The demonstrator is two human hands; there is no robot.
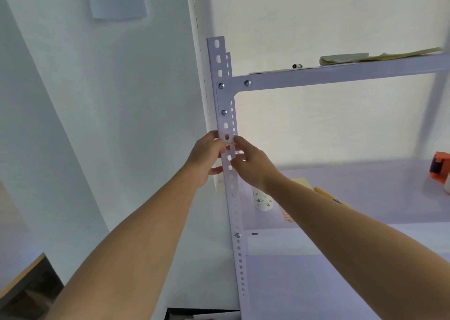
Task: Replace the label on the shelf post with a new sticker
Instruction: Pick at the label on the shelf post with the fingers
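head camera, looking up along the white shelf post, which runs from the bottom of the picture to above the upper shelf and is punched with a column of holes. the label is a small pale strip with a reddish mark, stuck across the front of the post, below the 3 bolts of the corner plate and above the lower shelf.

both my hands are together at that spot, one on each side of the post. my left hand grips the post from its left edge: the thumb lies on the front at the label's left end and a finger curls in behind lower down. my right hand comes in from the right edge, fingers curled, with thumb and forefinger pinching at the label's right end. whether any part of the label is lifted off the metal i cannot tell.

on the lower shelf, near its left edge and just beside the post, stands a paper cup, partly behind my right forearm. a yellow note pad and a yellow pen lie near it, and an orange tape dispenser sits at the right edge. on the upper shelf lie a black marker and some papers.
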